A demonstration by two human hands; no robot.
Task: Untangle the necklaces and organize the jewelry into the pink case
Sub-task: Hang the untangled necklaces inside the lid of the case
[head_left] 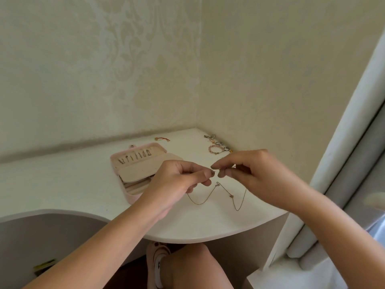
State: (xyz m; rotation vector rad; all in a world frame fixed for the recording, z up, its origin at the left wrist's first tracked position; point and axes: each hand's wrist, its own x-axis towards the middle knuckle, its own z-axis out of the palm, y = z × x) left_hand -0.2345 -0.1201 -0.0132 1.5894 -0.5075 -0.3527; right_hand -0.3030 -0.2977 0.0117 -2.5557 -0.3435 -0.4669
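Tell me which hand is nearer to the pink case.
Left. The left hand sits right beside the pink case at its near corner, pinching the necklace; the right hand pinches it too, farther right, beyond the left hand.

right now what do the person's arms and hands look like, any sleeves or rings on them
The left hand and right hand wear no rings, bracelets or watch. Both arms are bare as far as the frame shows, with no sleeves.

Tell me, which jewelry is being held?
The thin gold necklace, pinched by the left grip and right grip; the beaded bracelet, rings and red cord bracelet lie untouched.
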